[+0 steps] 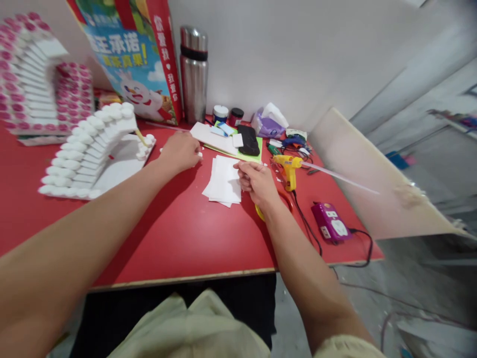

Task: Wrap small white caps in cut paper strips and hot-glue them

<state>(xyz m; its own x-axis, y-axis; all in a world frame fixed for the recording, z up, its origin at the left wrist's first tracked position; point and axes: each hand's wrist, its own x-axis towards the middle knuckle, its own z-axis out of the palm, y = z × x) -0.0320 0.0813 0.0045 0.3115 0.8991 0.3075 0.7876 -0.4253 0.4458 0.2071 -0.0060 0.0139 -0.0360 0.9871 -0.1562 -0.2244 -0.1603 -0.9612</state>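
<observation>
White paper sheets (224, 181) lie overlapping — just beside the right grip (258, 182).

Craft workspace, red worktable (208, 243), yellow glue gun (290, 175)

There's the bag (130, 74), and it's talking: white characters down its red side, 你爱我, a heart, 我爱你! Across the blue front, big white 王承诺; below, yellow characters ending 真果 with an exclamation mark. Smaller line above? Too blurred.
</observation>
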